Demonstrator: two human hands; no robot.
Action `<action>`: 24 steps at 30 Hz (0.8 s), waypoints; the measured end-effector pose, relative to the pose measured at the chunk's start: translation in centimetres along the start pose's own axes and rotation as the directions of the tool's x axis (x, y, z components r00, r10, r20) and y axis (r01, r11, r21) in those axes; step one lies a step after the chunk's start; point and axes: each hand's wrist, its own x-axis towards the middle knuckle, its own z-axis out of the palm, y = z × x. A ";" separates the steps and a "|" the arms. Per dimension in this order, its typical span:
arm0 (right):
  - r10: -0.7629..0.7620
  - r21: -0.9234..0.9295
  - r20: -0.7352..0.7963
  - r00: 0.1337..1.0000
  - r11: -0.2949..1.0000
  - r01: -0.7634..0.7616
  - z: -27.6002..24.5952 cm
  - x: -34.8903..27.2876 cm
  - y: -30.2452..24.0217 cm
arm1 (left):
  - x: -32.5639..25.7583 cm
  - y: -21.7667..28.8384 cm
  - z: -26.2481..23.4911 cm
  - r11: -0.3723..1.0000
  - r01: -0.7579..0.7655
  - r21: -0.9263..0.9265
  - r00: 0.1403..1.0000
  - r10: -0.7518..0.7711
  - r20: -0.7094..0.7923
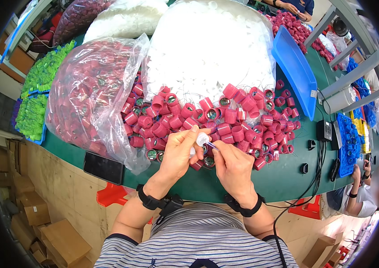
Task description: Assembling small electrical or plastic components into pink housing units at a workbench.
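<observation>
- Both hands meet just above the near edge of the green table [225, 178], and I see them close together over the front of the pile.
- Left hand [178, 154] is curled, its fingers pinching a small white cap [202, 139] at the fingertips.
- Right hand [233, 166] is closed in a pinch on a thin wire [211, 144] whose end touches the white cap.
- I see a loose heap of magenta caps [225, 120] spread across the middle of the table, reaching right up to my fingers; several show small green circuit parts inside.
- To the left of the heap a clear bag of red caps [87, 94] lies open, near the table's left edge.
- Behind the heap a big clear bag of white caps [207, 49] fills the far middle of the table.
- A blue tray [294, 71] leans tilted beside that bag, toward the right.
- A black phone [104, 167] lies on the near left edge of the table.
- Green parts [37, 94] are piled at the far left corner.
- Another person's arm [354, 196] shows past the right edge; I cannot tell what it holds.
</observation>
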 end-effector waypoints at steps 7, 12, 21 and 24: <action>0.018 0.108 -0.036 0.999 0.994 -0.014 0.1 0.0 0.3 | -0.2 -0.3 -0.6 0.959 0.080 -0.273 0.992 -0.049 0.117; -0.008 0.053 -0.028 1.000 0.999 0.009 0.1 0.2 0.2 | -0.3 -0.2 -0.3 0.964 0.100 -0.248 0.990 -0.071 0.121; -0.026 0.024 -0.032 0.999 0.999 0.026 0.2 0.3 0.4 | -0.4 -0.2 -0.1 0.970 0.088 -0.225 0.993 -0.067 0.099; -0.022 0.027 -0.030 0.999 0.999 0.023 0.2 0.3 0.5 | -0.4 -0.1 0.1 0.972 0.083 -0.220 0.993 -0.063 0.096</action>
